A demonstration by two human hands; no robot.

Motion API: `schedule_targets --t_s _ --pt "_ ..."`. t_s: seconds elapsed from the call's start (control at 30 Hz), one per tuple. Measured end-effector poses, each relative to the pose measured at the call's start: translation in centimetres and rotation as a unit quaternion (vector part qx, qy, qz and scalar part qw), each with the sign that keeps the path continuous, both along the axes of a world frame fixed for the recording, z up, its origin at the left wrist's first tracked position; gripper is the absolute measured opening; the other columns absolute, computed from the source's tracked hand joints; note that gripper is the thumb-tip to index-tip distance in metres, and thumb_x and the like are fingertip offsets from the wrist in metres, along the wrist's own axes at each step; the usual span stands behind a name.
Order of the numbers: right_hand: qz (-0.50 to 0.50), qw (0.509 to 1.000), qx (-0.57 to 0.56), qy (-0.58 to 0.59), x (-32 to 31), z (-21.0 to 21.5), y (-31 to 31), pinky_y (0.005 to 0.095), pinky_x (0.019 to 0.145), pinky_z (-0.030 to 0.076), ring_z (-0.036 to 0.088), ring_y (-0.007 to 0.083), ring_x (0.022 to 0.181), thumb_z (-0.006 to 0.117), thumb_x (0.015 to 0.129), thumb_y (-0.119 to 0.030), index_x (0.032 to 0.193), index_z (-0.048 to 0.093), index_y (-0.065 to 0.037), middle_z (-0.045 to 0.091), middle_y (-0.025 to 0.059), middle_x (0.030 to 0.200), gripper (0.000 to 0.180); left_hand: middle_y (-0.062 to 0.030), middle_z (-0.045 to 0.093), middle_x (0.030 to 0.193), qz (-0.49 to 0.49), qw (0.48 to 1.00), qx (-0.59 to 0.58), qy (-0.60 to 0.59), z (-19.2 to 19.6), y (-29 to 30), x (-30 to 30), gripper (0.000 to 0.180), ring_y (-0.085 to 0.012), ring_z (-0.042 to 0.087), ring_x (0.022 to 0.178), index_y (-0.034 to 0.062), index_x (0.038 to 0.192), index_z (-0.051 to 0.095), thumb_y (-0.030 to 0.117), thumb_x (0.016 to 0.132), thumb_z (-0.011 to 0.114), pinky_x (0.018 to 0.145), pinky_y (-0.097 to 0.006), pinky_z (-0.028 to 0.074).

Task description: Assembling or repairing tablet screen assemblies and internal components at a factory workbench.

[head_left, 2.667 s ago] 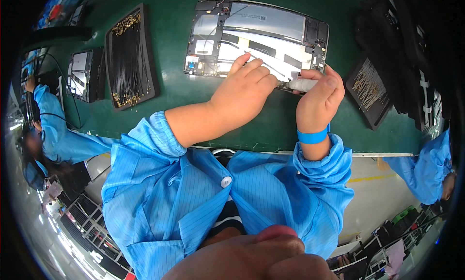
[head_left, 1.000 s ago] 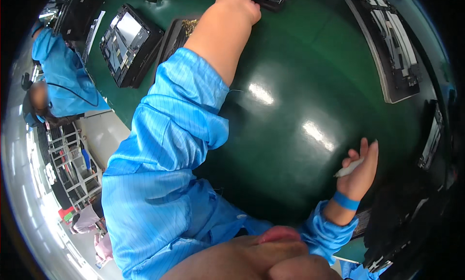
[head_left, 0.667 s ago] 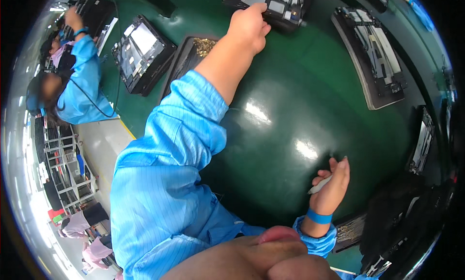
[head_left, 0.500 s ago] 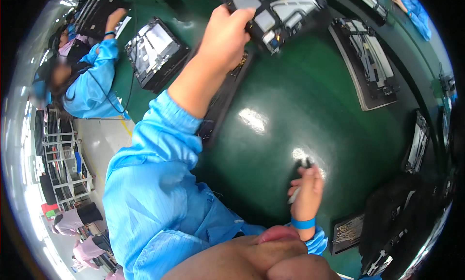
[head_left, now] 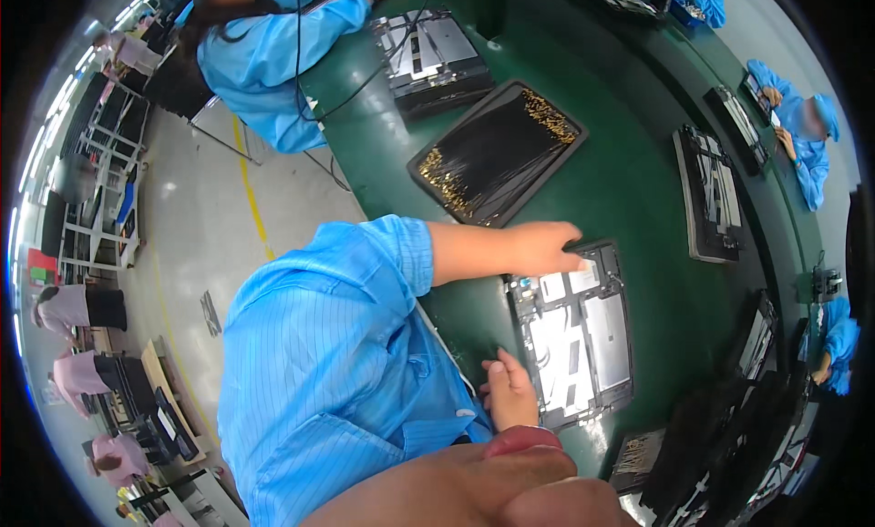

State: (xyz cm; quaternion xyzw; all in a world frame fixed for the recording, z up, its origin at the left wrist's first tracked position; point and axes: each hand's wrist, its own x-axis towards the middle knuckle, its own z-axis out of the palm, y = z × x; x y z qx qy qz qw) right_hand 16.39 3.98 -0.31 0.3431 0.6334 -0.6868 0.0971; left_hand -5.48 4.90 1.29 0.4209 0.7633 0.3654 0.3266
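In front of me on the green table lies an opened tablet [head_left: 586, 345], a flat black frame with silver and white panels inside. My left hand [head_left: 547, 250] grips its far edge, the arm reaching across from the left. Beside the tablet's near left side is my right hand [head_left: 512, 395], its fingers loosely curled; what they may hold is hidden. Beyond my left forearm rests a black tray [head_left: 485, 150] with many small gold-coloured screws gathered at two of its ends.
Past the tray stands a stack of opened tablets [head_left: 437, 94], near a blue-sleeved co-worker [head_left: 264, 53] and a dark cable. More opened tablets [head_left: 711, 194] are stacked at right. A smaller tray of screws [head_left: 640, 460] and black devices [head_left: 720, 445] sit near right.
My left hand has brought the opened tablet from the far side down to the table before me. My right hand now appears beside it. The view has turned, showing the whole screw tray.
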Motion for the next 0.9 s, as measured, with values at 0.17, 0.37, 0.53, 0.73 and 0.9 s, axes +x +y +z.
schedule_targets --t_s 0.17,0.37,0.53,0.73,0.9 --pt "-0.114 0.993 -0.042 0.001 0.0 0.4 0.0 0.0182 0.045 0.04 0.049 0.0081 0.061 0.045 0.084 -0.025 0.115 0.038 0.002 0.056 0.0094 0.091 0.041 -0.0133 0.056 0.075 0.153 0.912 0.063 0.375 2.2 0.2 -5.1 0.02 -0.0308 0.051 0.075 0.0063 0.072 0.055 0.025 0.075 0.048 0.064 -0.04 0.041" --pt "-0.136 0.99 -0.041 0.015 0.1 0.3 0.3 0.0184 0.044 0.04 0.048 0.0084 0.06 0.044 0.084 -0.024 0.114 0.038 0.003 0.056 0.0101 0.089 0.04 -0.0103 0.058 0.075 0.251 0.889 -0.083 0.373 -2.3 -2.3 -8.9 0.022 -0.0292 0.051 0.081 0.0075 0.073 0.062 0.026 0.076 0.05 0.071 -0.042 0.038" --pt "-0.213 0.976 -0.005 0.034 0.2 0.8 1.0 0.0189 0.041 0.039 0.047 0.0086 0.057 0.044 0.084 -0.023 0.112 0.039 0.003 0.056 0.0104 0.085 0.039 -0.0152 0.057 0.076 0.287 0.914 -0.004 0.286 -0.8 -2.2 -8.9 0.025 -0.0316 0.053 0.079 0.0031 0.074 0.061 0.025 0.076 0.05 0.071 -0.041 0.04" --pt "-0.301 0.952 -0.014 0.053 0.1 0.3 2.9 0.0206 0.037 0.037 0.047 0.0102 0.051 0.045 0.083 -0.029 0.109 0.041 -0.004 0.053 0.007 0.076 0.036 -0.0176 0.057 0.079 0.307 0.912 0.101 0.251 1.3 -2.8 -8.1 0.028 -0.0319 0.054 0.078 -0.0008 0.077 0.059 0.025 0.078 0.048 0.072 -0.038 0.041" --pt "-0.278 0.959 -0.033 0.037 0.1 0.5 3.0 0.022 0.037 0.038 0.047 0.011 0.05 0.044 0.083 -0.029 0.107 0.042 -0.004 0.052 0.0068 0.075 0.034 -0.0174 0.058 0.075 0.238 0.904 -0.013 0.355 1.7 -2.8 -8.0 0.028 -0.0321 0.055 0.072 -0.001 0.071 0.058 0.022 0.08 0.045 0.068 -0.04 0.043"
